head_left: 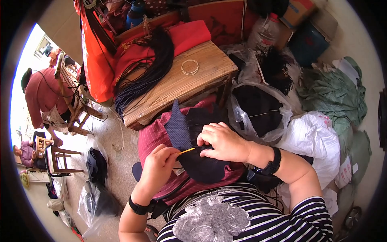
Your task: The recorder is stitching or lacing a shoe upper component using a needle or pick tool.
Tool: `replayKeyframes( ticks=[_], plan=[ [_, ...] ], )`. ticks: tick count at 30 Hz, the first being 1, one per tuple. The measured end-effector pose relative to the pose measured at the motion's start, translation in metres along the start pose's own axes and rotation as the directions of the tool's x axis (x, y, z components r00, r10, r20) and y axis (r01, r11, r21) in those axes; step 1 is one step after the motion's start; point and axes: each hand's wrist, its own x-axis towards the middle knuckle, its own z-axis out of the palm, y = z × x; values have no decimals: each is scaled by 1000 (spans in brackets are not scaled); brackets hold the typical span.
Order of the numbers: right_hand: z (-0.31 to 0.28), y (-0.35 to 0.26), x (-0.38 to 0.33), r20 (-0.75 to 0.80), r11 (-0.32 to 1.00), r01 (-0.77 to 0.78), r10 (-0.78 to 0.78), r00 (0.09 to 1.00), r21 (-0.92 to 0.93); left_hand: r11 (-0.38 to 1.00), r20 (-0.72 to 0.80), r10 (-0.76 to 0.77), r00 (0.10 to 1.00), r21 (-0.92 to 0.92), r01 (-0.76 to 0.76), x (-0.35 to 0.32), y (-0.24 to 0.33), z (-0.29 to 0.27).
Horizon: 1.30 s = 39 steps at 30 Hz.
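Left hand (159,166) closed around a thin yellow-handled hook (186,151), its tip aimed at the dark blue cloth piece (189,145) spread over the lap. Right hand (223,141) bent down on top of that same cloth, fingertips pinching it just beside the hook's tip. Cloth lying on a red striped garment (153,137) across the knees, one pointed corner sticking up toward the wooden table (181,84). On the table, a pale ring of cord (189,67) near the far end and a thick bundle of dark cords (149,68) draped over the left edge. Black wristbands on both wrists. To the right, an open clear plastic bag (258,109) full of black material, a white bag (312,139) next to it, green sacks (334,92) beyond. Further left, a wooden chair (70,92) and a person in a red top (40,94) well apart from the lap work.
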Motion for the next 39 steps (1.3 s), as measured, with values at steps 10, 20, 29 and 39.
replayKeyframes(
  ticks=[10,20,29,39],
  plan=[
    [1,-1,-2,-25,999,5,-5,1000,-33,1000,10,24,1000,-9,-24,5,-3,-1],
    [-2,-2,0,50,999,-51,50,998,14,997,-7,73,997,18,-73,8,-1,-1],
    [1,0,1,34,998,-45,44,998,37,992,9,83,997,97,-84,12,9,1],
    [-1,5,2,73,984,-40,28,997,173,998,69,62,996,-32,-60,13,-5,1]
  ],
)
